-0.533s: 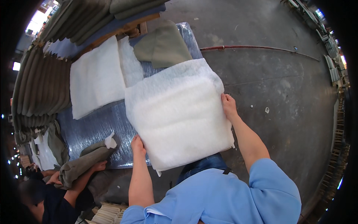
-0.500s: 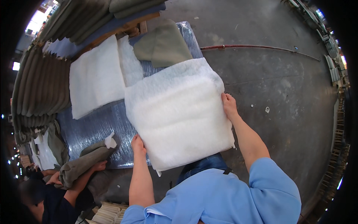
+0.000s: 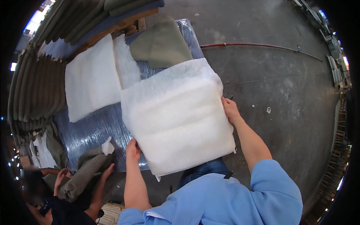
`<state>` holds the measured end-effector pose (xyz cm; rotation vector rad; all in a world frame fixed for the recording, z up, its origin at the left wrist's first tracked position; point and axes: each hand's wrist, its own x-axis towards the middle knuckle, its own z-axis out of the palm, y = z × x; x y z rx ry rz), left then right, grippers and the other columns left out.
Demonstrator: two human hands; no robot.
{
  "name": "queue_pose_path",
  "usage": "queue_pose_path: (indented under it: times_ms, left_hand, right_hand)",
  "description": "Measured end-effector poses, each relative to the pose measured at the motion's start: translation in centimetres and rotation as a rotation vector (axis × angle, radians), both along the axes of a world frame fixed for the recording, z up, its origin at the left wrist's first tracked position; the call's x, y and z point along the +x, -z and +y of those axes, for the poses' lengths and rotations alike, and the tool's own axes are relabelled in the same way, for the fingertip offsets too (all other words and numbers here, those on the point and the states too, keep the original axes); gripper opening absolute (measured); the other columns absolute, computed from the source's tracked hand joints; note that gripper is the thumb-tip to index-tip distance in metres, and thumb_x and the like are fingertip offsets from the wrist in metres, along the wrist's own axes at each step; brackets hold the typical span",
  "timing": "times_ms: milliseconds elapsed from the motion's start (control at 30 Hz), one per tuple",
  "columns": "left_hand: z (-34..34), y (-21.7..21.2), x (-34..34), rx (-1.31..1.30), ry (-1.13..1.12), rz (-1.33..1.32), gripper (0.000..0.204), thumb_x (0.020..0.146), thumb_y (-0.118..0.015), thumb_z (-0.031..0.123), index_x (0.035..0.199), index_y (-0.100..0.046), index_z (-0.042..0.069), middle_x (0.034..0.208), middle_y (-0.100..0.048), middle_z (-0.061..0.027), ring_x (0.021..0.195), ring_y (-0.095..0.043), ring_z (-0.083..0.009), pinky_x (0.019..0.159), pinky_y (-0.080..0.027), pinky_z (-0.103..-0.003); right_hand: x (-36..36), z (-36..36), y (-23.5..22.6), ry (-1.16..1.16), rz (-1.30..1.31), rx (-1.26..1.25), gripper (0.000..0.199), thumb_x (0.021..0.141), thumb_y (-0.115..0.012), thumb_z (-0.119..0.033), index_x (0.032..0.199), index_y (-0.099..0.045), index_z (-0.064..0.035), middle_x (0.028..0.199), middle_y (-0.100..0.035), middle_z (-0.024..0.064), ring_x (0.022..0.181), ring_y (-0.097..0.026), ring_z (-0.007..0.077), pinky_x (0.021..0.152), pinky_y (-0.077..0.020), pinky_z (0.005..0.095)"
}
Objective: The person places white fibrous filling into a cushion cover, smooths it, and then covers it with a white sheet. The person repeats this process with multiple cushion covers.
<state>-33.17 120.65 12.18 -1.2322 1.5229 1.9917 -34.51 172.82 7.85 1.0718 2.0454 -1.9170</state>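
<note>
A thick white square cushion pad with a layer of fluffy batting (image 3: 176, 120) lies in front of me, partly on the plastic-wrapped table (image 3: 97, 131) and partly over its near edge. My right hand (image 3: 230, 110) is closed on the pad's right edge, its fingertips hidden beneath. Against the lower left edge, my left hand (image 3: 133, 150) is closed with curled fingers. The batting's thinner flap reaches toward the far side. Left of it lies a second white batting pad (image 3: 93, 77), with a loose strip of batting (image 3: 126, 62) alongside.
Olive fabric (image 3: 163, 45) lies at the table's far end. Olive cushions (image 3: 35, 86) are stacked at the left, more at the far left. Lower left, a co-worker's hands (image 3: 62, 176) are at an olive cover (image 3: 84, 174). A red pole (image 3: 258, 45) crosses the grey floor.
My left hand has slid slightly left and down along the pad's edge. The pad has shifted slightly left. The co-worker's hands have come off the olive cover and spread apart.
</note>
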Motion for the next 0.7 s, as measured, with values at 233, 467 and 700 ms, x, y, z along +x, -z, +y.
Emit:
queue_pose_path:
  times_ms: [233,467,700]
  left_hand:
    - [-2.4,-3.4,2.6,-0.69,-0.003,0.174,0.027,0.107,-0.056,0.019,0.125,-0.066,0.003,0.109,-0.071,-0.0063,0.094,-0.064,-0.0141,0.083,-0.051,-0.029]
    - [4.3,0.9,-0.7,-0.713,0.24,0.302,0.053,0.108,-0.053,0.029,0.148,-0.049,-0.006,0.147,-0.057,-0.0186,0.133,-0.056,-0.0271,0.113,-0.04,-0.034]
    - [5.3,1.3,-5.3,-0.521,0.148,0.154,0.069,0.11,-0.042,0.048,0.147,-0.046,-0.01,0.149,-0.053,-0.0199,0.137,-0.05,-0.0294,0.115,-0.037,-0.035]
  right_hand:
    - [-0.7,2.0,-5.7,0.169,0.085,-0.014,0.039,0.103,-0.064,-0.043,0.125,-0.067,-0.011,0.089,-0.06,-0.0074,0.077,-0.049,0.0047,0.067,-0.0407,0.0222]
    - [-6.0,-0.5,-0.5,0.003,0.196,-0.057,0.028,0.105,-0.064,-0.034,0.096,-0.068,-0.0081,0.08,-0.06,-0.0078,0.074,-0.048,0.0039,0.066,-0.0413,0.0235]
    - [-7.4,-0.4,4.0,-0.074,0.223,0.052,0.027,0.108,-0.059,-0.027,0.092,-0.067,-0.0064,0.08,-0.059,-0.0078,0.074,-0.049,0.0031,0.066,-0.0434,0.0234]
